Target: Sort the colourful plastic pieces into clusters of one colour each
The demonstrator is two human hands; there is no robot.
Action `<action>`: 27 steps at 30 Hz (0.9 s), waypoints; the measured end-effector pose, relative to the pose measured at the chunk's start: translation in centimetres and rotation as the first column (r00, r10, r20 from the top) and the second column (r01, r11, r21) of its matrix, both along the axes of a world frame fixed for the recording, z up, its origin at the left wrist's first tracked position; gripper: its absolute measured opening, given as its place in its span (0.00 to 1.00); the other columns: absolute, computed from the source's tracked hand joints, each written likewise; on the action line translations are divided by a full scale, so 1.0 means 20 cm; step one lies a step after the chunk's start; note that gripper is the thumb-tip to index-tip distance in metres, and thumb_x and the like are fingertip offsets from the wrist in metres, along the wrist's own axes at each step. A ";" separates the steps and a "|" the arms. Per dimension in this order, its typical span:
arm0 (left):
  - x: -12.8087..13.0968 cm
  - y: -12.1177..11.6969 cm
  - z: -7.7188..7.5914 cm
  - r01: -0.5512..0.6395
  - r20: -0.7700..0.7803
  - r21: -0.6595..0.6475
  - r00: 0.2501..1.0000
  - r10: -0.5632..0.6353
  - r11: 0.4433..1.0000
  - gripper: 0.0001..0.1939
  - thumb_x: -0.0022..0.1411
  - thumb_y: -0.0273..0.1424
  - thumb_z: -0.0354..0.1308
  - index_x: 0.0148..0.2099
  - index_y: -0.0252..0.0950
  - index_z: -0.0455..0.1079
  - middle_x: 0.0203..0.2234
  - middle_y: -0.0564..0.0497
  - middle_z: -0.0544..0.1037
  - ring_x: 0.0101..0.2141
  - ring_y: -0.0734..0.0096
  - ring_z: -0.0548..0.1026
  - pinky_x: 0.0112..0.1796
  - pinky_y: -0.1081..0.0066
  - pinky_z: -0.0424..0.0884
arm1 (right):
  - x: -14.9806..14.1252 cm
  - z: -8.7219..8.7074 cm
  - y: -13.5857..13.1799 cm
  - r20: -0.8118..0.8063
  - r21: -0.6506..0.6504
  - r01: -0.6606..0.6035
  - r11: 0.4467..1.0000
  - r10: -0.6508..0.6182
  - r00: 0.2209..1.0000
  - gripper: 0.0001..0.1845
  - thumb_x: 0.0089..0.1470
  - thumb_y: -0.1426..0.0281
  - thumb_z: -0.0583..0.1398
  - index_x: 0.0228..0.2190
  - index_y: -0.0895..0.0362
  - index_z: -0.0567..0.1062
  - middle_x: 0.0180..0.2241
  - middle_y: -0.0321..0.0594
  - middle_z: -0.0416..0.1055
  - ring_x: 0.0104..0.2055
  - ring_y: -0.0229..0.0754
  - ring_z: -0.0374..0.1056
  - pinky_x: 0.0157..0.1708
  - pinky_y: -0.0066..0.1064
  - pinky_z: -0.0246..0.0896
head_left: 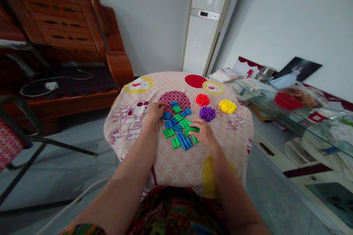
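Note:
A mixed spread of short blue sticks [184, 141] and green sticks [169, 133], which look like plastic, lies in small side-by-side groups mid-table. My left hand [156, 112] is at the left edge of this spread, beside a pair of blue sticks [166, 115]. Its fingers are curled together, and whatever is between them is hidden. On the right side, my right hand [203, 132] reaches over the green sticks, thumb and fingers bent around some green sticks [194, 129]. Its palm faces down, partly covering the pieces beneath.
Beyond the spread stand tight bunches of red sticks [202, 99], purple sticks [207, 114] and yellow sticks [227, 106]. They share a round table with a patterned cloth [176, 169]. A wooden bench [63, 36] is left; a glass-topped cabinet [292, 121] with clutter is right.

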State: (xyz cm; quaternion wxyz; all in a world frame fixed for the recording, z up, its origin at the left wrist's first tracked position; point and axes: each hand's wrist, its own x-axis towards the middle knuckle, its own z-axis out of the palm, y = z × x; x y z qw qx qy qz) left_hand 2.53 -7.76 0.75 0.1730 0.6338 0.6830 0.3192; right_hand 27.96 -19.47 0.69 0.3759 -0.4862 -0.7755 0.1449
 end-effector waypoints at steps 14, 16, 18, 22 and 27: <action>0.00 -0.02 0.01 -0.001 -0.014 0.032 1.000 0.002 0.999 0.17 0.61 0.29 0.54 0.48 0.39 0.79 0.39 0.48 0.84 0.37 0.65 0.79 0.38 0.72 0.70 | 0.32 0.02 -0.10 -0.333 -0.156 0.427 0.891 -0.455 0.826 0.15 0.46 0.62 0.59 0.32 0.58 0.77 0.25 0.34 0.72 0.28 0.40 0.66 0.28 0.28 0.61; 0.00 -0.02 0.01 -0.002 -0.013 0.032 1.000 0.002 0.999 0.16 0.60 0.30 0.54 0.48 0.39 0.79 0.38 0.48 0.84 0.36 0.65 0.79 0.38 0.71 0.71 | 0.45 0.02 -0.11 -0.255 -0.155 0.551 0.820 -0.572 0.780 0.13 0.43 0.63 0.59 0.28 0.58 0.78 0.23 0.34 0.72 0.26 0.40 0.65 0.28 0.29 0.58; 0.00 -0.02 0.02 -0.009 -0.008 0.039 1.000 0.009 0.999 0.16 0.60 0.30 0.54 0.47 0.39 0.79 0.37 0.48 0.84 0.36 0.64 0.79 0.38 0.70 0.71 | 0.55 0.03 -0.10 -0.164 -0.122 0.646 0.753 -0.657 0.736 0.12 0.43 0.63 0.59 0.25 0.58 0.78 0.22 0.36 0.73 0.27 0.41 0.65 0.28 0.29 0.57; 0.00 -0.03 0.03 -0.016 0.005 0.044 1.000 0.016 0.999 0.16 0.59 0.29 0.55 0.46 0.39 0.80 0.35 0.48 0.84 0.35 0.64 0.80 0.37 0.71 0.71 | 0.69 0.06 -0.05 -0.002 0.007 0.797 0.604 -0.797 0.604 0.14 0.47 0.65 0.58 0.29 0.58 0.81 0.27 0.43 0.78 0.29 0.43 0.66 0.30 0.31 0.56; 0.00 -0.03 0.02 0.000 -0.003 0.034 1.000 0.000 0.999 0.16 0.60 0.29 0.55 0.47 0.39 0.79 0.38 0.48 0.84 0.36 0.64 0.79 0.37 0.71 0.70 | 0.75 0.09 0.05 0.209 0.077 0.889 0.451 -0.879 0.428 0.17 0.54 0.68 0.55 0.35 0.62 0.82 0.33 0.52 0.79 0.32 0.45 0.68 0.32 0.33 0.54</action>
